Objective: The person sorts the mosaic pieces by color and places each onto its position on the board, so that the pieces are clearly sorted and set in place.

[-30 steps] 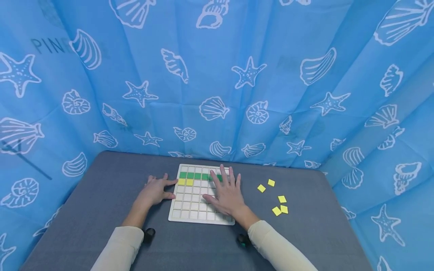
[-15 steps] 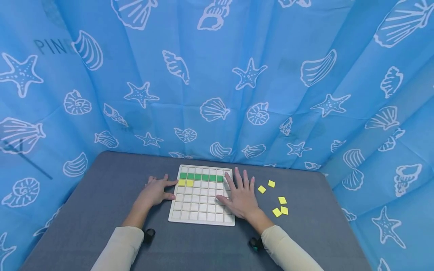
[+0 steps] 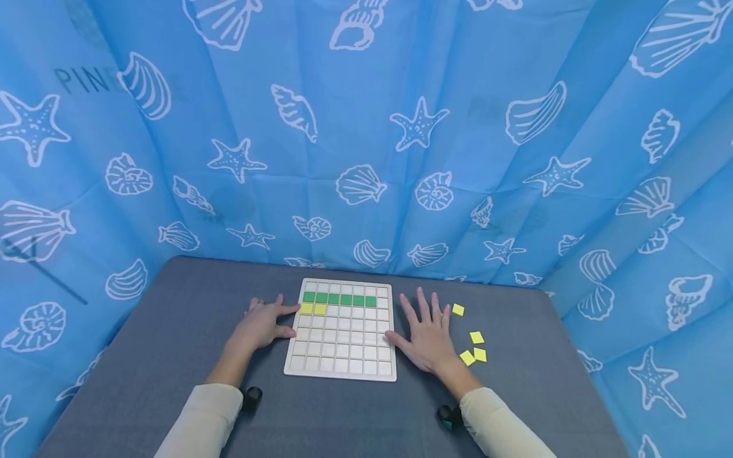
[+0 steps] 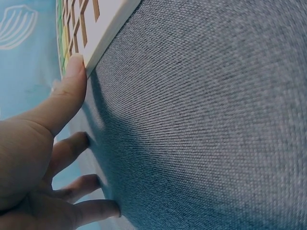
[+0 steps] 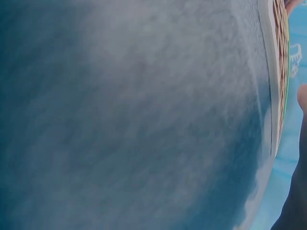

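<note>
A white gridded board (image 3: 349, 375) lies on the grey table. One row holds several green square tiles (image 3: 334, 298). Below them, at the left end of the following row, sit two yellow tiles (image 3: 313, 308). My left hand (image 3: 263, 323) touches the board's left edge with thumb and index finger; in the left wrist view the thumb (image 4: 72, 84) rests against the corner of its rim. Fingers spread, my right hand (image 3: 427, 340) is over the table just off the board's right side, its thumb near that edge. Its fingertips point toward loose yellow tiles (image 3: 477, 337).
Several loose yellow tiles, one of them (image 3: 458, 310) farther back, lie scattered to the right of the right hand. A blue curtain (image 3: 366, 127) with white shells and starfish hangs behind the table (image 3: 321, 420). Each wrist wears a black camera (image 3: 252, 397).
My right hand has moved right, off the board toward the loose yellow tiles, uncovering the green row's right end and now covering one loose tile. The left hand has stayed at the board's edge.
</note>
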The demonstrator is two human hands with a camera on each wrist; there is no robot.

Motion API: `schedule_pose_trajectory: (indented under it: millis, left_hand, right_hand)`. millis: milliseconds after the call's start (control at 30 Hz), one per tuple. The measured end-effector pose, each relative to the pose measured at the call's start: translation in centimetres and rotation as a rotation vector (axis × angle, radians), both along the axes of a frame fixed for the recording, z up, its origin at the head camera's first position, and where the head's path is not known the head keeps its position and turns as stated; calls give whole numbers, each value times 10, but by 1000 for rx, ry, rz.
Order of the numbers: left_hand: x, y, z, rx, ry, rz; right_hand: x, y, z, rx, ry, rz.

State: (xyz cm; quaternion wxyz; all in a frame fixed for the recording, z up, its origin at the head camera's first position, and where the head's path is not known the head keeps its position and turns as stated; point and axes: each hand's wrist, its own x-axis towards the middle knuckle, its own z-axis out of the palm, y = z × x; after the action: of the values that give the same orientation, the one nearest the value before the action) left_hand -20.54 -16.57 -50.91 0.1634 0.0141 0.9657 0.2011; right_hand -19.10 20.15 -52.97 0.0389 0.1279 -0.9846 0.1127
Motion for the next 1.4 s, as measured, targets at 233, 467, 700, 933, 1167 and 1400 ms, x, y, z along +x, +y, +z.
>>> schedule_pose_trajectory:
  millis: [233,467,700,933,1167,1400]
  left_hand:
    - [-1,-2,1,-2,19,-8]
    - [1,-2,1,-3,17,-12]
    - [0,-1,2,2,14,-4]
    - [1,0,3,-4,14,-11]
    - [2,1,3,-3,9,-7]
    - [2,0,2,-3,14,-10]
  right_hand:
    - [1,18,-4,-24,-21,-39]
    - [2,35,-5,-9,-64,-60]
    - [4,48,-3,-31,-77,-93]
    - [5,56,2,-90,-79,-125]
    - [6,62,1,-122,-80,-153]
    - [5,66,5,-113,-87,-180]
